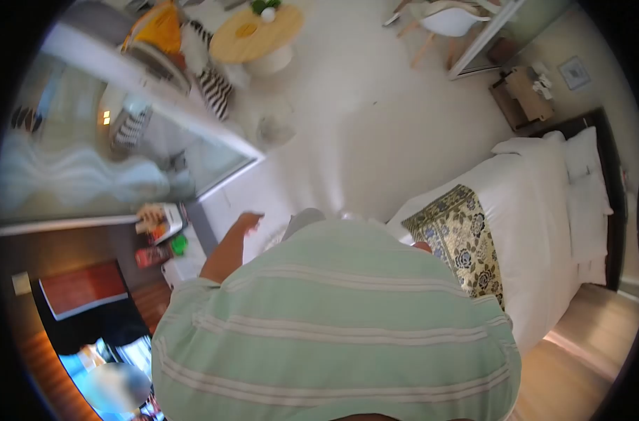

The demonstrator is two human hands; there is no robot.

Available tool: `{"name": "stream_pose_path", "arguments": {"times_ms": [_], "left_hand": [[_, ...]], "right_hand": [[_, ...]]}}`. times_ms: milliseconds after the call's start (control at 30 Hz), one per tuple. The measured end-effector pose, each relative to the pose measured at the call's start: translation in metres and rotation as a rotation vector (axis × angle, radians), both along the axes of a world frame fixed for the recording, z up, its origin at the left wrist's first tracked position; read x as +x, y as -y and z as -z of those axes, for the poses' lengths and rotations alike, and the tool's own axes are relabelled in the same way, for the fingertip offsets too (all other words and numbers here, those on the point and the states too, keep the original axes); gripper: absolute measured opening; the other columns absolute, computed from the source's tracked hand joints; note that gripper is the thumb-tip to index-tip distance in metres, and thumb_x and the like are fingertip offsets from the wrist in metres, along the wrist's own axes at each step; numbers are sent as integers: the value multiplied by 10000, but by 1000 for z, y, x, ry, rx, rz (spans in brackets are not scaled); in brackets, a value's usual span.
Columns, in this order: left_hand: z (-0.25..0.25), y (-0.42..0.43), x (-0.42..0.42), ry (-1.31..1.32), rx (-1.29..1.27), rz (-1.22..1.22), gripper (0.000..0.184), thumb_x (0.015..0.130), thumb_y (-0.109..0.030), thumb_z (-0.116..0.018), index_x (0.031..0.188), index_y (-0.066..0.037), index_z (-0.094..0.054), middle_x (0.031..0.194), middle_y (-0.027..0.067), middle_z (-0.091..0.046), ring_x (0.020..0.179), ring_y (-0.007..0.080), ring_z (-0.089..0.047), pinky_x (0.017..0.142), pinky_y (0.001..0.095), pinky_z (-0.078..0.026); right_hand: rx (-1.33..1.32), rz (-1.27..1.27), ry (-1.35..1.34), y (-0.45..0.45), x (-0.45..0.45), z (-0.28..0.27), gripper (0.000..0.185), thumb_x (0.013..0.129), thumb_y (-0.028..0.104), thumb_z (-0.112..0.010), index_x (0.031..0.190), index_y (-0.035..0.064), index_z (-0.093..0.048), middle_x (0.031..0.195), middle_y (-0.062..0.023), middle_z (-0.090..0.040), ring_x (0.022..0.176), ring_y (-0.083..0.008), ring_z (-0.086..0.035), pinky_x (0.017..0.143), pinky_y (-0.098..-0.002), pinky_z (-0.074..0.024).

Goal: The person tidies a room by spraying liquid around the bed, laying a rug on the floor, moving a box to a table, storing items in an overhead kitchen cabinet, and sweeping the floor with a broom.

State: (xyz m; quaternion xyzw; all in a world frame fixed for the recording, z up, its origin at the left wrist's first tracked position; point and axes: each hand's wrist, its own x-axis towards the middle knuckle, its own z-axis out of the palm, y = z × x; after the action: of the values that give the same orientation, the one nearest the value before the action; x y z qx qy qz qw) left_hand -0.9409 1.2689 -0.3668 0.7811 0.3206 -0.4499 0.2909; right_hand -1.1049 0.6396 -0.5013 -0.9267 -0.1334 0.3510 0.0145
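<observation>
A green shirt with pale stripes (333, 302) covers the wearer's torso and fills the lower middle. Out from its left sleeve reaches the arm, and my left hand (249, 223) hangs over the pale floor with fingers apart and nothing visible in it. It is nearest to a white cabinet top (186, 269). On the right, only a sliver of skin (422, 247) shows past the shirt, beside the patterned bed runner (463, 245); the fingers of my right hand are hidden. A grey rounded shape (305, 219) sticks out beyond the shirt.
A white bed (526, 210) stands right, a small brown desk (526, 98) beyond it. Glass panels with a white frame (228, 144) cross the left. Further off are a round wooden table (284, 28) and a white chair (449, 24). Red and green items (154, 256) lie left.
</observation>
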Motion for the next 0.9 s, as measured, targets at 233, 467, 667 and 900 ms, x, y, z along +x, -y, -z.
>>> {"name": "stream_pose_path", "arguments": {"times_ms": [233, 467, 667, 900], "left_hand": [[13, -62, 55, -109, 68, -130, 491, 813, -384, -544, 1189, -74, -485, 1119, 139, -563, 953, 298, -565, 830, 547, -392], [21, -88, 224, -146, 93, 11, 300, 799, -280, -513, 1016, -76, -550, 980, 140, -593, 845, 302, -589, 743, 508, -429], [38, -37, 470, 193, 113, 787, 182, 787, -190, -486, 867, -78, -605, 861, 140, -619, 753, 305, -609, 668, 474, -460], [-14, 196, 777, 545, -79, 753, 268, 846, -247, -456, 806, -48, -633, 807, 183, -624, 741, 342, -604, 689, 424, -477]], "right_hand": [[265, 566, 79, -45, 224, -116, 285, 775, 341, -566, 825, 70, -639, 867, -146, -632, 822, -320, -598, 723, -418, -465], [411, 868, 98, -39, 420, -147, 273, 814, 316, -544, 872, 60, -620, 778, -114, -615, 670, -238, -555, 624, -362, -444], [141, 270, 227, 46, 465, -94, 268, 810, 267, -473, 835, 48, -626, 896, -138, -621, 836, -344, -579, 757, -420, -469], [-46, 591, -15, 57, 554, -139, 300, 805, 274, -450, 862, 43, -633, 949, -143, -611, 897, -333, -570, 788, -411, -460]]}}
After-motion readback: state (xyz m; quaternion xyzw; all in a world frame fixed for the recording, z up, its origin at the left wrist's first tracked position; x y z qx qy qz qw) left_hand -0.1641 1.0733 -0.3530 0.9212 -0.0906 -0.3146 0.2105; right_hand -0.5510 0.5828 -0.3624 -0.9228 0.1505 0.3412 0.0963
